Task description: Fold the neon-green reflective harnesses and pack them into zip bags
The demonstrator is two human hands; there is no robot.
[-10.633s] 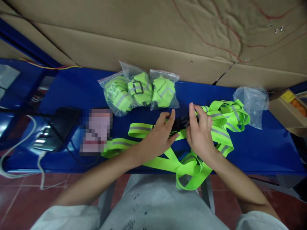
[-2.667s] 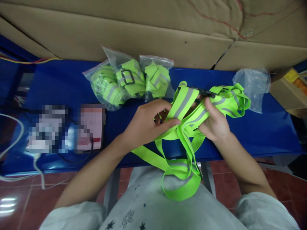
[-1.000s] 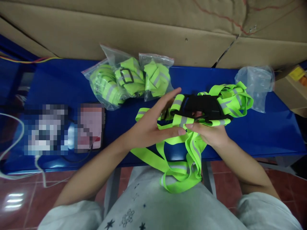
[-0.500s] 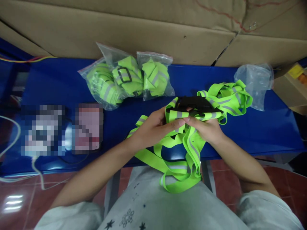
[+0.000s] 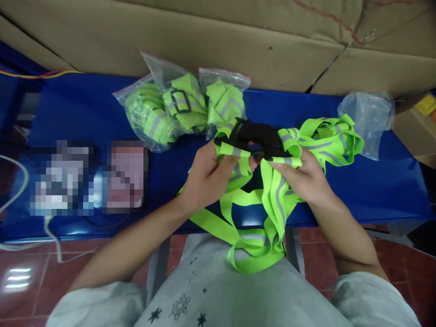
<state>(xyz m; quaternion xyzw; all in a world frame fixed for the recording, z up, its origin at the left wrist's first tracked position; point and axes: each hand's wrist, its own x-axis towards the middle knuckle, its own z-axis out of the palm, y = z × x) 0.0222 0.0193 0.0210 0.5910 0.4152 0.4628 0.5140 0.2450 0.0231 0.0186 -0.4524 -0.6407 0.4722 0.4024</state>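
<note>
Both my hands grip a neon-green reflective strap (image 5: 279,195) with grey stripes, on either side of a black plastic buckle (image 5: 257,135). My left hand (image 5: 209,175) pinches the webbing at the buckle's left end. At its right end, my right hand (image 5: 306,177) holds the webbing between thumb and fingers. The buckle's two ends look joined. Loose loops of strap hang below my hands, over the table edge and against my shirt. More strap (image 5: 335,138) lies bunched on the table beyond my right hand. Some fingertips are hidden behind the webbing.
Several clear zip bags of folded green strap, one bag (image 5: 182,104) showing a black slide, lie at the back of the blue table (image 5: 368,190). An empty plastic bag (image 5: 369,118) is at right, beside a cardboard box (image 5: 415,127). Blurred-out devices (image 5: 126,175) and cables lie left.
My hands have moved apart, from nearly touching thumbs to opposite ends of the buckle. The buckle has shifted slightly left and up, and more of it shows.
</note>
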